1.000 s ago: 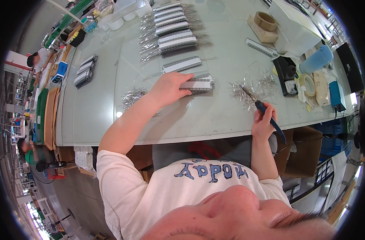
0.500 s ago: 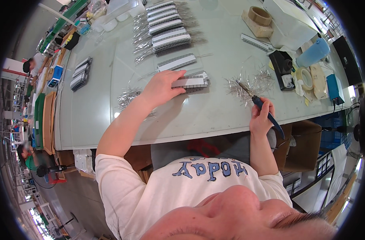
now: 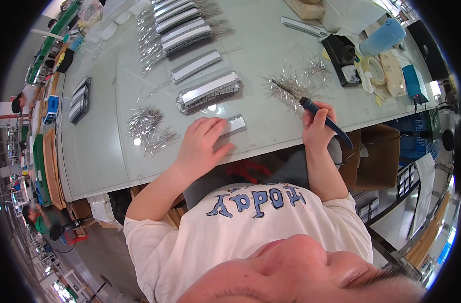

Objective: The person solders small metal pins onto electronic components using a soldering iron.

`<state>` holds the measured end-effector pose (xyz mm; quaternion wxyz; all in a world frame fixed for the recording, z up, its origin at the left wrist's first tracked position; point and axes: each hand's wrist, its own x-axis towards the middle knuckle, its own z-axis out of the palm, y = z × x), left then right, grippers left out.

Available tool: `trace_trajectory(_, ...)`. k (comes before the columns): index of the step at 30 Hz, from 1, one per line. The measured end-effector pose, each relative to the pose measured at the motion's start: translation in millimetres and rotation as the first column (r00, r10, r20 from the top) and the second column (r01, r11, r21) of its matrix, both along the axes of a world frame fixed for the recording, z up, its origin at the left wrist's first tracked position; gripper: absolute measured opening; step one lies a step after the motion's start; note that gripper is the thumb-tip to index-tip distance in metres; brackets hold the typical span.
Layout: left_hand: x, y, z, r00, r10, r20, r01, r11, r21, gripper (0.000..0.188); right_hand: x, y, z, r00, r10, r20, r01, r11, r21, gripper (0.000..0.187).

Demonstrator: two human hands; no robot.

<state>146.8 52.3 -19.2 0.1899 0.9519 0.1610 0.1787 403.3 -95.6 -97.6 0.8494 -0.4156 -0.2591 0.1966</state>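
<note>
right grip: the right hand is wrapped tight around the blue handle of a soldering iron, held like a pen, its metal tip pointing to about 10 o'clock, toward the loose heap of wire pins.
left grip: the left hand lies flat with fingers spread, pressing down on a small grey strip at the near table edge; it pins the piece rather than pinching it.
where the work is: the small strip sits just at 2 o'clock of the left hand, partly under the fingertips; the iron's tip hovers well apart from it, at 2 o'clock across the pale table.
step in hand: judging by this, a fresh strip is being steadied at the front edge while the iron waits; the joining itself looks not yet begun on this piece.
next move calls for: the tip would need to swing down toward 8 o'clock to meet the strip, with the left fingers kept clear of the hot end.
around: a thicker stack of strips lies at 12 o'clock of the left hand, a second pile of pins at 10 o'clock, more strip rows further up.
far right: a black iron stand, a roll of tape.
</note>
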Motion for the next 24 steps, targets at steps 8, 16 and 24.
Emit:
trace_trajectory(8,83.0,-21.1,-18.2,0.999,-0.036,0.032,0.031,0.988,0.149,0.058,-5.3,3.7,10.8,0.992,-0.123,-0.035,0.12,0.99,-0.079,0.033)
trace_trajectory(16,88.6,-18.9,-20.1,1.0,-0.001,-0.009,0.003,0.964,0.265,0.048,-5.7,2.4,12.9,0.993,-0.1,-0.06,0.097,0.994,-0.053,0.029)
trace_trajectory(24,91.9,-18.0,-21.4,0.997,-0.045,0.069,0.028,0.974,0.226,0.046,-5.1,3.2,11.3,0.991,-0.118,-0.061,0.113,0.991,-0.077,0.027)
